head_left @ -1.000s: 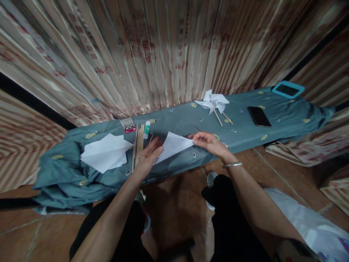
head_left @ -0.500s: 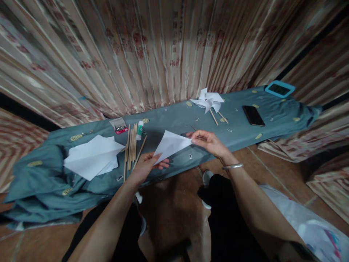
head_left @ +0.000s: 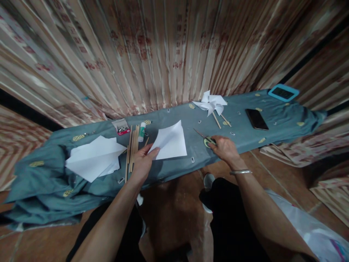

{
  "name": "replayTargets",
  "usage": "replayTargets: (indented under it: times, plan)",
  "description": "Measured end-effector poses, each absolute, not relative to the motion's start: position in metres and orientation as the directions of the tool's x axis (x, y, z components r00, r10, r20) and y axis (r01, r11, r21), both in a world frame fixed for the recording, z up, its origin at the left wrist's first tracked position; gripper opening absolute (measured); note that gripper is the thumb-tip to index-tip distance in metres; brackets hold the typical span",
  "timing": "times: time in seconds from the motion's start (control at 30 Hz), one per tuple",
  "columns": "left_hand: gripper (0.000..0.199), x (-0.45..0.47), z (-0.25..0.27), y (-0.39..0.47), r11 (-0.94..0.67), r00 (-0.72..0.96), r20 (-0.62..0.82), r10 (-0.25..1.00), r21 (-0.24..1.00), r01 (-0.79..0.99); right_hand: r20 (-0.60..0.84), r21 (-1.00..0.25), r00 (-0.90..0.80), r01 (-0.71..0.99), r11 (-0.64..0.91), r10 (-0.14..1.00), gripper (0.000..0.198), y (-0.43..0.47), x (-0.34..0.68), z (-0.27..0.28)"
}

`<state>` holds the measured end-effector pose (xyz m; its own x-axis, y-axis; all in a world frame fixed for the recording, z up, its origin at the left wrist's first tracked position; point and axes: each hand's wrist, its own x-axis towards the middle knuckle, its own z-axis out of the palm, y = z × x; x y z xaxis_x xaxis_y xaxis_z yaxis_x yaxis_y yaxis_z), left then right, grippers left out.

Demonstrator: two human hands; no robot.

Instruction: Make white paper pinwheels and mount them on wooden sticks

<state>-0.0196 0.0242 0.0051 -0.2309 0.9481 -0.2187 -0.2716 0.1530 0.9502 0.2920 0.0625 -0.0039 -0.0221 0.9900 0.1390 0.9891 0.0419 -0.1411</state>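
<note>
The right hand (head_left: 223, 147) has let go of the white paper (head_left: 172, 142) and grips the green-handled scissors (head_left: 207, 141) by the desk (head_left: 177, 169), so the left hand (head_left: 143, 160) alone pinches the paper, now opened out, beside the wooden sticks (head_left: 134, 149)

Single head-worn view, looking forward and steeply down over the desk (head_left: 177, 115).
The camera sits above the near side of the desk, close enough that the wearer's forearms (head_left: 117, 209) and legs (head_left: 231, 218) fill much of the near foreground. It takes in the desk's length from left to right, with the floor (head_left: 267, 178) at the near side and the curtains (head_left: 163, 54) closing off the far side.
</note>
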Motion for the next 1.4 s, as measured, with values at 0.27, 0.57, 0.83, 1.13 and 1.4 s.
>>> replayTargets:
  times: [0.27,0.57,0.83,1.13,1.4]
  plan:
    - [0.034,-0.016,0.009,0.028,0.111,-0.296,-0.21,0.932,0.941,-0.318,0.101,0.012,-0.07,0.998,0.069,0.992,0.024,0.066,0.277,0.002]
    - [0.037,-0.034,0.005,0.037,0.061,-0.359,-0.12,0.925,0.983,-0.171,-0.065,-0.588,0.1,0.8,-0.119,0.993,0.028,0.07,0.271,0.017]
    - [0.038,-0.057,0.002,0.046,0.032,-0.43,-0.001,0.903,0.997,0.066,-0.184,-0.96,-0.173,-0.178,-0.215,0.967,0.043,0.035,0.234,0.043]
    - [0.036,-0.052,0.011,0.045,0.033,-0.469,-0.081,0.879,0.993,-0.109,-0.383,-0.891,-0.412,-0.071,-0.448,0.827,0.042,0.018,0.192,0.015]
    - [0.034,-0.072,0.029,0.048,-0.114,-0.577,-0.022,0.816,0.973,-0.199,-0.348,-0.888,-0.5,-0.095,-0.45,0.793,0.047,0.01,0.196,0.028]
